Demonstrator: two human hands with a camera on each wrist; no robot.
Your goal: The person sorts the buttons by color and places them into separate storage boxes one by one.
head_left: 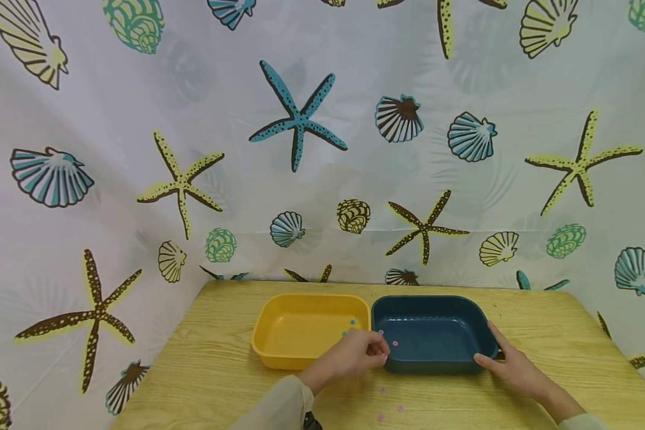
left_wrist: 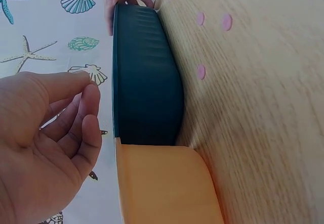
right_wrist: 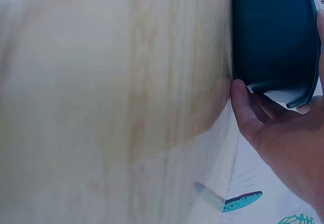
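My left hand [head_left: 352, 353] is over the front left corner of the dark blue tray [head_left: 430, 367], thumb and forefinger pinching a small pink disc [head_left: 384, 356]. The left wrist view shows those fingertips together, the disc hidden behind them. Two more pink discs, one of them this disc [head_left: 395, 343], lie inside the blue tray's left part. At the tray's right end my right hand [head_left: 516, 369] grips it, thumb at the front corner and fingers along the side. Several pink discs, such as this loose disc [head_left: 400, 408], lie on the wooden table in front.
A yellow tray [head_left: 285, 362] stands against the blue one's left side, with small blue discs [head_left: 352, 322] in its right part. Both trays rest on the wooden table [head_left: 204, 382]. Behind the table hangs a white curtain [head_left: 344, 179] printed with shells and starfish.
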